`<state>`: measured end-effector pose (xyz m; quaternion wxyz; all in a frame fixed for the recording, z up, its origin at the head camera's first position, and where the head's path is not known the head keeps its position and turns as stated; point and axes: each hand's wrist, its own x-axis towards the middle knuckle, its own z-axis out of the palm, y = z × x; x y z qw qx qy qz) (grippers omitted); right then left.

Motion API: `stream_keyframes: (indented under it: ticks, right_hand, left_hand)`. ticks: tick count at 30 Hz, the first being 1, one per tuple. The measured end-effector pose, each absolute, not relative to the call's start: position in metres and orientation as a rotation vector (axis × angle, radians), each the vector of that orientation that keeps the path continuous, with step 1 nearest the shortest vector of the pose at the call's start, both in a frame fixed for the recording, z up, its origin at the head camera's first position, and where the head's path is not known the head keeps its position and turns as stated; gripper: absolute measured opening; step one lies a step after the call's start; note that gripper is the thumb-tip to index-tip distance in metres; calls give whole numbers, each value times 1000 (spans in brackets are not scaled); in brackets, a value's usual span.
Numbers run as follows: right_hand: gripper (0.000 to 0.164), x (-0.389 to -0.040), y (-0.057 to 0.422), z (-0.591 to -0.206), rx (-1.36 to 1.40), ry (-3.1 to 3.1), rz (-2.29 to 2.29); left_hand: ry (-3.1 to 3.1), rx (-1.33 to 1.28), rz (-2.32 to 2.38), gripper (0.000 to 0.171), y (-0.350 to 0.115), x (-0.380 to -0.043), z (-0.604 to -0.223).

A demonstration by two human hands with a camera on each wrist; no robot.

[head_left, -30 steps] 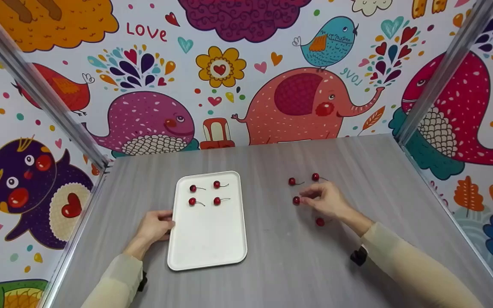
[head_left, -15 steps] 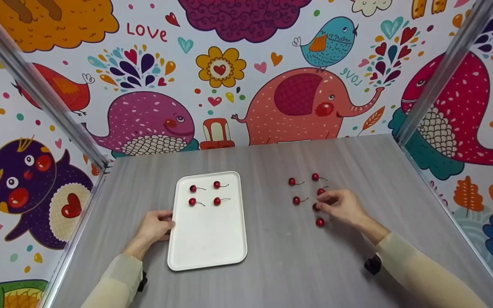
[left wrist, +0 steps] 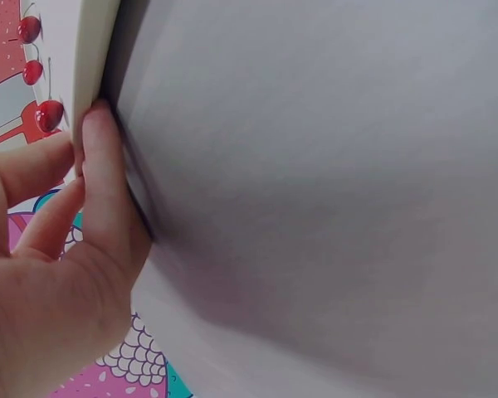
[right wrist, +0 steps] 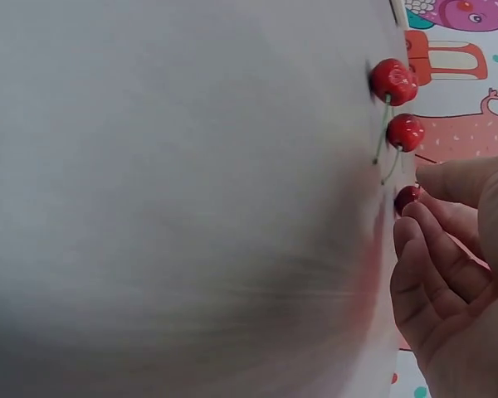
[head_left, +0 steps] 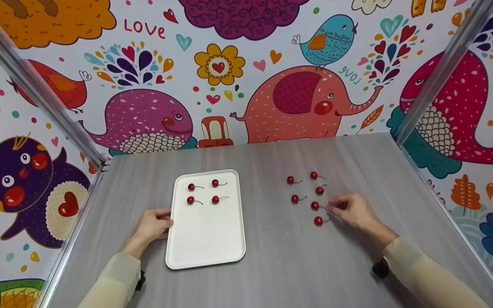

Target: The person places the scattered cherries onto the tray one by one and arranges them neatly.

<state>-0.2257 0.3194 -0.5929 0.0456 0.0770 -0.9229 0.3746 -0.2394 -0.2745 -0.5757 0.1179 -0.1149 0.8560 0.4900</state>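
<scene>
My left hand [head_left: 152, 224] grips the left rim of a white rectangular tray [head_left: 203, 244]. In the left wrist view its fingers [left wrist: 104, 166] lie along the outer side and against the edge. Several red cherries [head_left: 215, 199] with stems sit in two rows at the tray's far end. To the right, more cherries [head_left: 295, 199] lie loose on the table. Beside them hovers my right hand [head_left: 354, 210], fingertips close to the stem of one cherry [head_left: 315, 205]. The right wrist view shows slightly bent fingers [right wrist: 456, 178] with a gap and free stem ends, so nothing appears held.
The grey wood-grain table [head_left: 268, 265] ends at a colourfully printed wall [head_left: 255, 25]. Metal posts [head_left: 45, 81] stand at the left and right corners. One more cherry [head_left: 318, 220] lies nearest the person in the loose group.
My right hand has drawn back rightward, from the left cherry past the middle ones, uncovering the loose cherries. My left hand keeps its place on the tray. The head view has shifted slightly.
</scene>
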Motion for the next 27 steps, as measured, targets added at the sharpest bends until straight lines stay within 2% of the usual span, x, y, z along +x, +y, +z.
stream_keyframes:
  ticks: [18, 27]
  right_hand:
    - [1, -233, 299, -599, 306, -2818, 885]
    - [8, -234, 298, -602, 331, -2816, 851]
  left_hand:
    - [2530, -324, 1409, 53, -275, -239, -573]
    - [2516, -324, 1427, 54, -274, -239, -573]
